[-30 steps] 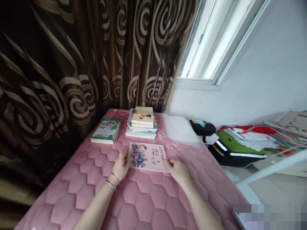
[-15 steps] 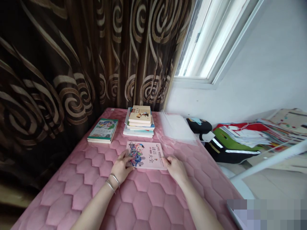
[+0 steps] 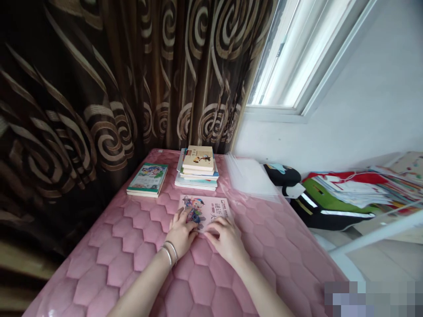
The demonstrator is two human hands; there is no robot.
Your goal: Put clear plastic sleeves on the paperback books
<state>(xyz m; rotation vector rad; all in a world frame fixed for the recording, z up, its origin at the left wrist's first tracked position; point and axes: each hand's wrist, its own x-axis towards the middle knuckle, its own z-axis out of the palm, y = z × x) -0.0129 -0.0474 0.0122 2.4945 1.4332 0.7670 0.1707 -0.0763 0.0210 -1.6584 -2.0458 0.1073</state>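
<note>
A pink book [image 3: 205,207] with cartoon figures and Chinese lettering on its cover lies flat on the pink quilted mattress [image 3: 194,288]. My left hand [image 3: 182,229], two bangles at its wrist, grips the book's left part, fingers over the cover and thumb by the near edge. With fingers curled, my right hand [image 3: 225,237] holds the near edge right of the middle and hides part of the title. Beyond the book stands a stack of books [image 3: 199,169], a cream one on top. Two books, the upper one green-edged [image 3: 147,178], lie at the left.
Clear plastic sheets [image 3: 251,176] lie on the mattress at the back right. A black and green bag [image 3: 325,202] with papers on it is beyond the right edge, near a white bar [image 3: 380,231]. Dark patterned curtains [image 3: 158,88] hang behind.
My right hand has moved from the book's right edge leftward to its near edge, now covering part of the title. My left hand stays at the left part. The view has shifted slightly.
</note>
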